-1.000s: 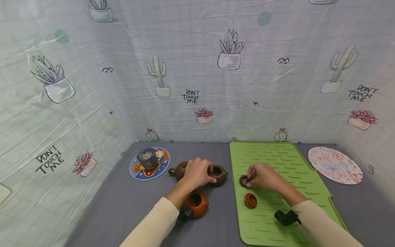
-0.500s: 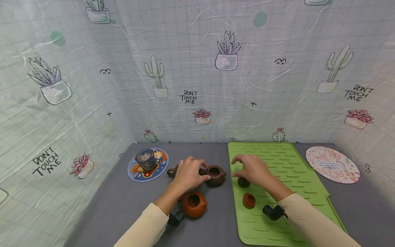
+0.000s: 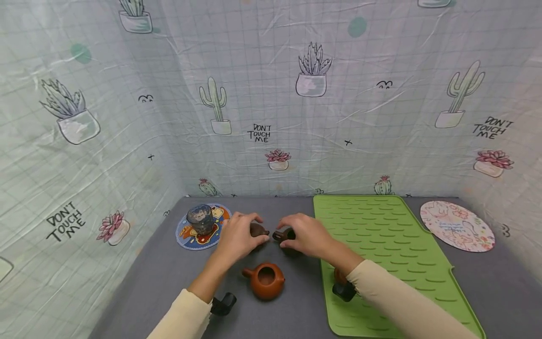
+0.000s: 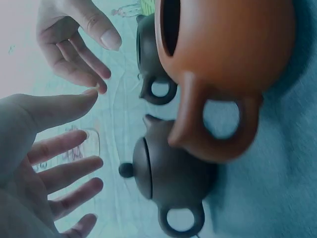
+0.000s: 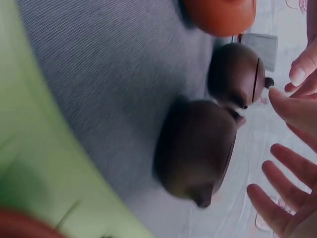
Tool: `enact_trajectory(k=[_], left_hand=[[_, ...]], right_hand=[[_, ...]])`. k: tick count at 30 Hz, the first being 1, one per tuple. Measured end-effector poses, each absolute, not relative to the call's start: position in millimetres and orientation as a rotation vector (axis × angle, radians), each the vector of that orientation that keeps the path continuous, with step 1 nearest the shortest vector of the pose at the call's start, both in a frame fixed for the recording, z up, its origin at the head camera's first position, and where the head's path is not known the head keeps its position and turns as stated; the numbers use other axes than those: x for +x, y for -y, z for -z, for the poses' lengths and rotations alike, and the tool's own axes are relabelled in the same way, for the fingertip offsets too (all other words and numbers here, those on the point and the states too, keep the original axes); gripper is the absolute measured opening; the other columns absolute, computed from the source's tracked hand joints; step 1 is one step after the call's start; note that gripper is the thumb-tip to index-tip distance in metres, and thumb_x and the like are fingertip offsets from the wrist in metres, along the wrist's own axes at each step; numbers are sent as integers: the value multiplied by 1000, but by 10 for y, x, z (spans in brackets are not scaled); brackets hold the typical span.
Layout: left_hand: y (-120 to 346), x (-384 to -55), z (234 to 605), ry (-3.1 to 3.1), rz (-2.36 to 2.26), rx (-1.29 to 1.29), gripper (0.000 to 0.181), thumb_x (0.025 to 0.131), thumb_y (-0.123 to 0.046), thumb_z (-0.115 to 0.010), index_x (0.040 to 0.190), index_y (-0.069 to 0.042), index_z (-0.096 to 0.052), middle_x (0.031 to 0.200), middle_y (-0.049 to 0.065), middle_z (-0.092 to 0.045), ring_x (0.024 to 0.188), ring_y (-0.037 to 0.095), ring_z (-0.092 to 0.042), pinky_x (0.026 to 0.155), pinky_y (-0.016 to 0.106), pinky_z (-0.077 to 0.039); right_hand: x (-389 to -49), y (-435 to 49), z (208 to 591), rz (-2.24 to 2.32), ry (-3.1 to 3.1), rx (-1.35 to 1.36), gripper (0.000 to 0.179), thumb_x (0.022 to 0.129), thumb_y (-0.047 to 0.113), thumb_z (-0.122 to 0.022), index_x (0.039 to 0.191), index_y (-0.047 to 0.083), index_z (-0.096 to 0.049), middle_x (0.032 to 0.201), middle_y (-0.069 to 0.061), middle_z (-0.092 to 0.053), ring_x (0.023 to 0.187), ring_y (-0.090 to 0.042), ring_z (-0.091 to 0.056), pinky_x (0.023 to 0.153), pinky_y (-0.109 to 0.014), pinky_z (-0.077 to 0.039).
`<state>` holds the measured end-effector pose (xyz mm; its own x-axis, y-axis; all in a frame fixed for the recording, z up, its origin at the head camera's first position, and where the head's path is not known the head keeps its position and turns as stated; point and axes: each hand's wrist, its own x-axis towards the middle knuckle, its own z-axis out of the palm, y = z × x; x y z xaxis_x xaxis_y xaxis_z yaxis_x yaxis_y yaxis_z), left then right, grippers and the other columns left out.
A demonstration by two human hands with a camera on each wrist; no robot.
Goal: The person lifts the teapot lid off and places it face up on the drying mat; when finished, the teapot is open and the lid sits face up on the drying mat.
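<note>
Fingers spread and thumb apart, my left hand is over the lidded brown teapot, which it partly covers. In the left wrist view that teapot has its round-knobbed lid on. My right hand, curved and holding nothing, hovers above the lidless brown teapot; the right wrist view shows this teapot apart from the spread fingers. Nearer to me an orange-brown teapot stands without a lid. Its lid peeks out on the mat beside my right wrist. The brown lid is hidden by my right arm.
A green ridged mat covers the table's right half. At the back left, a patterned glass stands on a round blue coaster. An oval pink mat lies at the far right. Printed curtains enclose the table.
My right hand has let go of the brown lid on the mat and moved left over the lidless brown teapot. My left hand has shifted left from between the brown teapots to the lidded one.
</note>
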<state>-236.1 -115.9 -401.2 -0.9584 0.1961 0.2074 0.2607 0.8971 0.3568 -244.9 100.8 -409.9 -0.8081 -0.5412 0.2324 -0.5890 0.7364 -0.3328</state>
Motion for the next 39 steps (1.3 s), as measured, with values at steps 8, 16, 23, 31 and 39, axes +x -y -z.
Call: enact_trajectory(k=[8, 16, 23, 31, 39], left_hand=[[1375, -2326, 4020, 2901, 634, -231, 50, 79, -43, -87, 120, -20, -71, 117, 9, -75, 119, 36, -61, 96, 58, -43], [1597, -2277, 4025, 2871, 703, -137, 56, 76, -43, -88, 123, -19, -69, 126, 10, -72, 118, 37, -61, 96, 60, -42], [1656, -2258, 4120, 2891, 734, -100, 57, 75, -42, -90, 121, -17, -68, 124, 12, -72, 115, 38, -61, 96, 60, -45], [1687, -2228, 4298, 2912, 802, -85, 54, 74, -41, -91, 113, -15, -66, 120, 11, -72, 111, 37, -63, 91, 56, -49], [1675, -2261, 4426, 2883, 821, -92, 47, 73, -38, -92, 105, -14, -67, 108, 9, -73, 102, 31, -66, 86, 51, -51]], right_hand=[[-2462, -752, 4093, -624, 2768, 1040, 42, 87, 31, -82, 126, 21, -71, 143, -3, -64, 131, -28, -61, 100, -48, -55], [-2482, -589, 4081, -666, 2730, 1132, 43, 91, 27, -78, 132, 22, -68, 148, -3, -59, 135, -26, -58, 101, -45, -54], [-2524, -525, 4124, -685, 2729, 1194, 46, 91, 22, -78, 135, 19, -66, 151, -8, -56, 138, -29, -56, 108, -48, -50], [-2528, -451, 4228, -567, 2768, 1288, 53, 93, 22, -76, 143, 22, -60, 155, -10, -52, 142, -27, -53, 110, -46, -50], [-2510, -418, 4282, -449, 2776, 1292, 55, 94, 21, -74, 146, 25, -57, 162, -6, -44, 143, -24, -53, 108, -40, -52]])
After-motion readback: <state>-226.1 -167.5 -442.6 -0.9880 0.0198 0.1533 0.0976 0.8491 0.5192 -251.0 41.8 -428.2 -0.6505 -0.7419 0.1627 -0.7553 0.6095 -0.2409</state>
